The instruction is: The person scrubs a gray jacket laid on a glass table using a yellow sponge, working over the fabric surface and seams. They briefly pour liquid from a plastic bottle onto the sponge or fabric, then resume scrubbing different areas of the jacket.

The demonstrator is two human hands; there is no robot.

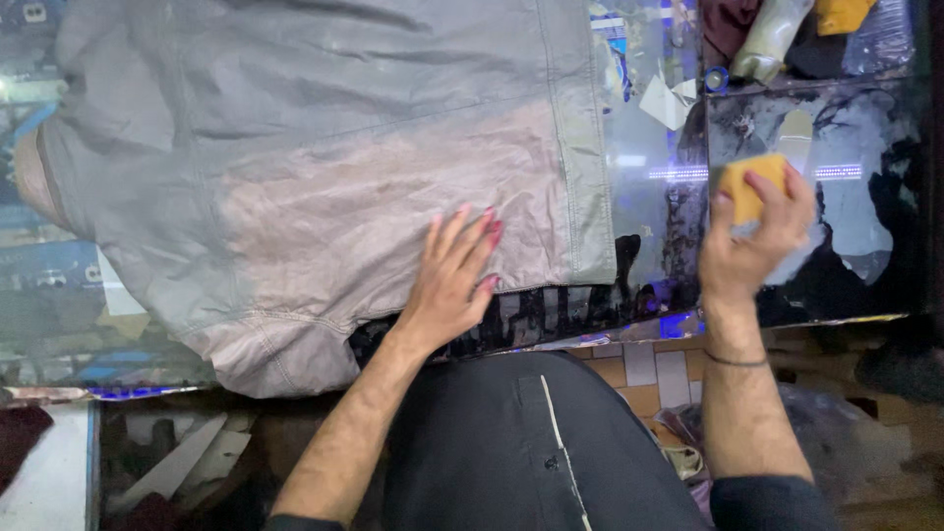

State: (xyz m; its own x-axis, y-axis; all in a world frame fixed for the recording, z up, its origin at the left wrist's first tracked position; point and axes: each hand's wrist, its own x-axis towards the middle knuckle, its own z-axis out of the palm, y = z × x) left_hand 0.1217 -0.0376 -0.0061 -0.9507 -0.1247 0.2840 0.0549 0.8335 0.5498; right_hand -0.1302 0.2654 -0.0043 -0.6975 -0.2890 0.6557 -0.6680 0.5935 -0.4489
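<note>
A grey leather jacket (324,128) lies spread flat on a glass-topped counter (649,157), with a paler, dulled patch across its lower part. My left hand (452,275) rests palm down with fingers apart on that patch, close to the jacket's lower hem. My right hand (752,236) is raised over the glass to the right of the jacket and grips a yellow sponge (749,185) between fingers and thumb. A thin dark band circles my right wrist.
At the counter's far right corner lie a pale bottle (772,39), a yellow object (841,14) and dark cloth. The glass shows dark smears and reflections. The counter's near edge runs just in front of my black-clothed lap (511,452). Tiled floor shows below.
</note>
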